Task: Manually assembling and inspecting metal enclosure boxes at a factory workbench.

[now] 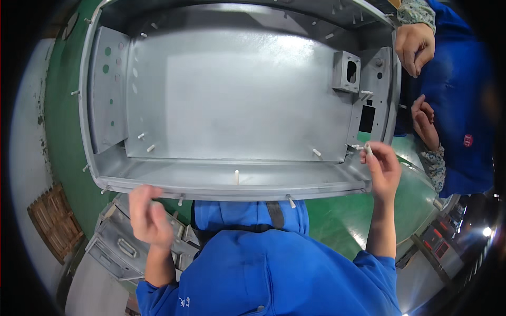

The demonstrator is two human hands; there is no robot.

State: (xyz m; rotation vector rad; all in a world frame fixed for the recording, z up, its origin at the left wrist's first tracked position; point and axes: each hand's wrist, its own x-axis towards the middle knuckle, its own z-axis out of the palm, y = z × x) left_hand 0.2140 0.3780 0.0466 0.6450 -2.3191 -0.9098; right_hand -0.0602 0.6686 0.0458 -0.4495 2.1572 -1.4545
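Observation:
A large grey metal enclosure [253, 100] lies open in front of me, its hollow side facing up. Small white caps [236, 177] stick out of its inner faces and along its rim. Near the lower right corner my right hand [383, 167] pinches a small white tubular cap [368, 149] between thumb and fingers. My left hand [149, 216] hangs in front of the near rim, left of the middle. Motion smears its curled fingers, and whether anything is in them does not show.
On the right a co-worker in blue stands with one hand [415, 48] by the enclosure's edge and another hand [425, 121] lower down. Inside, a small bracket box [345, 71] projects at the right. More metal housings [124, 245] and a wooden pallet [55, 221] lie at lower left.

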